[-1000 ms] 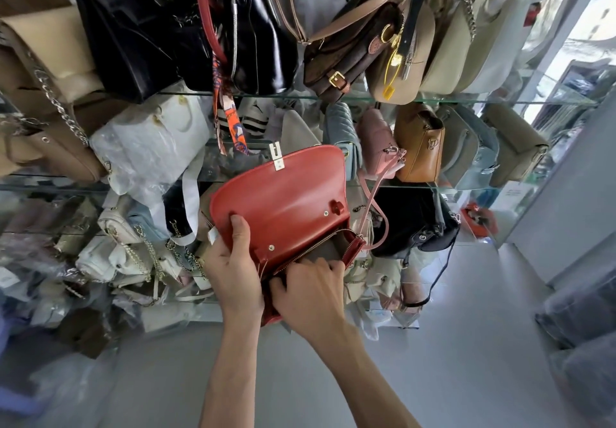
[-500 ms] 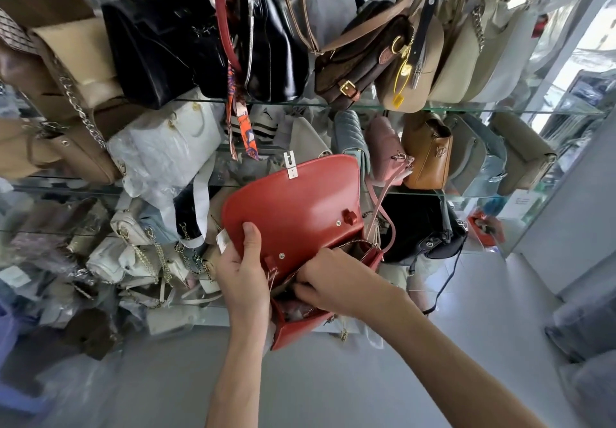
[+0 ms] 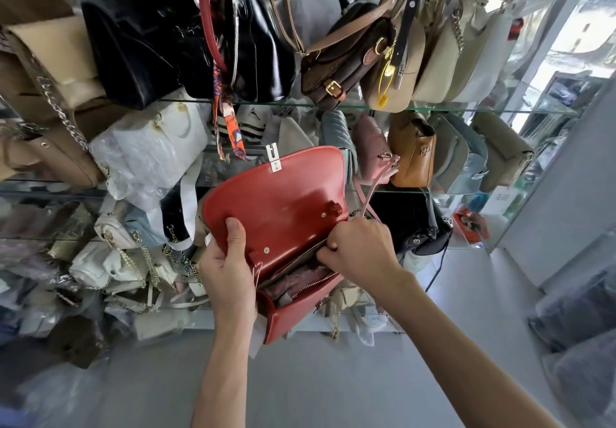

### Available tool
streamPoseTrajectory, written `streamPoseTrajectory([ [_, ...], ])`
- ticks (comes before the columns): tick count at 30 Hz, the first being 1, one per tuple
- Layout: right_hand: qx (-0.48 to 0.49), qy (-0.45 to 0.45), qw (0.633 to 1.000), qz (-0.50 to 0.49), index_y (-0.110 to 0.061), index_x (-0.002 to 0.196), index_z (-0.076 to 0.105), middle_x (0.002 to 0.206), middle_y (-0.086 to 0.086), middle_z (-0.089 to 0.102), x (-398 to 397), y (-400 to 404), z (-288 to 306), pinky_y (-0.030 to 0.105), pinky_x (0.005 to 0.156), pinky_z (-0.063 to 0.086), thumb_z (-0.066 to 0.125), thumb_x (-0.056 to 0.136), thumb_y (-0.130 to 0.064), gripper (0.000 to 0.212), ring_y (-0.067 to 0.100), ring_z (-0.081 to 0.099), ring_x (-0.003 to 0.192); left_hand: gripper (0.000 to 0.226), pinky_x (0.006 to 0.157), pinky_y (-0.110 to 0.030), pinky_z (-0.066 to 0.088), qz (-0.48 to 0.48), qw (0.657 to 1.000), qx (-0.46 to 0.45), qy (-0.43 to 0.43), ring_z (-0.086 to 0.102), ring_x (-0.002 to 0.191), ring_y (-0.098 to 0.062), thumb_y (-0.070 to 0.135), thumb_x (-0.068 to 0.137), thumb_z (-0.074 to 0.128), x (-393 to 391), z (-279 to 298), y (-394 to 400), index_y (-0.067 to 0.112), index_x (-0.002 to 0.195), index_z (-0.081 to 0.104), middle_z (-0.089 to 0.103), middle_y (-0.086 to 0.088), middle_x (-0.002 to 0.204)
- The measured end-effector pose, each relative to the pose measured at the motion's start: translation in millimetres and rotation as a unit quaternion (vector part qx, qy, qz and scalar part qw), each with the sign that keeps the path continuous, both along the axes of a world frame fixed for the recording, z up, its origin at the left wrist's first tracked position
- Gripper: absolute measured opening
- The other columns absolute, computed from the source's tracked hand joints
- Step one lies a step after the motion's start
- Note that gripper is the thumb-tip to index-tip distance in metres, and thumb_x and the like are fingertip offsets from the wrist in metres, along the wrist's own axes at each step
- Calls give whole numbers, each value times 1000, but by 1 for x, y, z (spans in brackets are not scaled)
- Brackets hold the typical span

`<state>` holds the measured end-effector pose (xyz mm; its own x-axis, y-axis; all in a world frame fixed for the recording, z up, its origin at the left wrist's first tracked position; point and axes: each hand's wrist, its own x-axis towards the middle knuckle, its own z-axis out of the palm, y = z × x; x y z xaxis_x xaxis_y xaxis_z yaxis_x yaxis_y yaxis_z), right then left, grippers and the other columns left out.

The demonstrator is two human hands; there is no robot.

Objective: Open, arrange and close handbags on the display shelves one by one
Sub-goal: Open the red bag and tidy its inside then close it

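Note:
A red handbag [image 3: 283, 207] is held up in front of the glass shelves, its flap thrown open upward with a silver clasp at the top edge. My left hand [image 3: 230, 274] grips the bag's left side, thumb pressed on the inside of the flap. My right hand [image 3: 360, 254] is curled at the right end of the bag's zipped mouth, pinching at the zipper there; the puller itself is hidden under the fingers. The zipper gapes and pinkish stuffing paper [image 3: 300, 281] shows inside.
Glass shelves [image 3: 466, 107] crowded with bags stand right behind: black bags [image 3: 140, 44] up left, a brown buckled bag [image 3: 340, 61], beige bags [image 3: 433, 61], a tan bag [image 3: 413, 151], a plastic-wrapped white bag [image 3: 150, 147]. Grey floor [image 3: 333, 377] lies below.
My right hand came out of the bag's mouth and moved right to the zipper's end. The bag now sits a little lower and more open toward me, stuffing paper showing.

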<state>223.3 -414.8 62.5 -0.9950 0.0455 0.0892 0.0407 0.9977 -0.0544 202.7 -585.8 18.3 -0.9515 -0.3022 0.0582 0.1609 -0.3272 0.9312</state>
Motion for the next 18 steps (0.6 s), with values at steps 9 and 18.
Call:
streamPoseTrajectory([
  [9, 49, 12, 996, -79, -20, 96, 73, 85, 4, 66, -3, 7, 9, 30, 63, 42, 69, 89, -40, 21, 32, 70, 86, 55, 95, -51, 59, 25, 999, -38, -2, 76, 97, -23, 68, 83, 63, 4, 6, 1, 18, 101, 78, 80, 1, 96],
  [18, 17, 24, 999, -40, -23, 95, 77, 78, 2, 62, 12, 8, 9, 29, 65, 41, 66, 87, -46, 27, 29, 65, 81, 26, 94, -44, 59, 9, 1000, -2, -3, 75, 98, -23, 39, 101, 64, 8, 24, -4, 23, 87, 79, 80, 1, 97],
])
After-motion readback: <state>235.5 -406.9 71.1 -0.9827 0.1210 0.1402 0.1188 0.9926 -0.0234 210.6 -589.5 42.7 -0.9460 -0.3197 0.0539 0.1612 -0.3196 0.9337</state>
